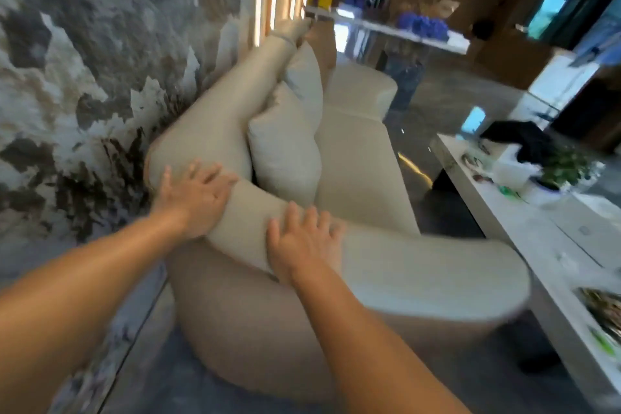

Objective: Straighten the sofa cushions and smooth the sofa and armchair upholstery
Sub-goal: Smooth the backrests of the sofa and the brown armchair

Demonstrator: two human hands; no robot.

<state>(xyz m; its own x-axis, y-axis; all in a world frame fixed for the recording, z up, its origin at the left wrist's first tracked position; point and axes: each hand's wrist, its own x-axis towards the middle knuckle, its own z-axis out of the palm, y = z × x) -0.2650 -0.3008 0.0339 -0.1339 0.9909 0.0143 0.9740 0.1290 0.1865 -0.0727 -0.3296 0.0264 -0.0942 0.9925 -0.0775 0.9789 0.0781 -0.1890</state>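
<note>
A cream sofa (356, 158) runs away from me along the stone-patterned wall, seen tilted. Two loose cushions (285, 158) lean against its backrest (215, 118), one behind the other. The rounded near armrest (420, 269) fills the foreground. My left hand (196, 198) lies flat with spread fingers where the backrest meets the armrest. My right hand (302, 240) presses palm-down on top of the armrest, fingers apart. Neither hand grips anything. The picture is blurred by motion.
A white coffee table (551, 235) stands to the right of the sofa, carrying a potted plant (561, 168), a dark cloth and small items. A glossy dark floor strip lies between them. A white shelf with blue objects (421, 23) stands at the back.
</note>
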